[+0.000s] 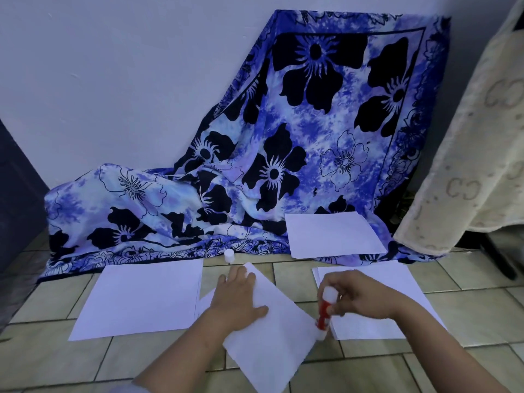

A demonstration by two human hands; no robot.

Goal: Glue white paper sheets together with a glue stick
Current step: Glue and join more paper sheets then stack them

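Note:
A white paper sheet [272,338] lies turned at an angle on the tiled floor in front of me. My left hand [236,300] presses flat on its upper left part, fingers straight. My right hand [357,296] grips a red and white glue stick [324,313], held upright with its lower tip on the sheet's right edge. The stick's white cap [229,255] stands on the floor farther back, at the cloth's hem.
More white paper lies around: a stack at the left [141,299], a stack at the right [397,316] partly under my right hand, another on the blue flowered cloth [331,235] behind. A cream blanket [467,165] hangs at the right. Wall behind.

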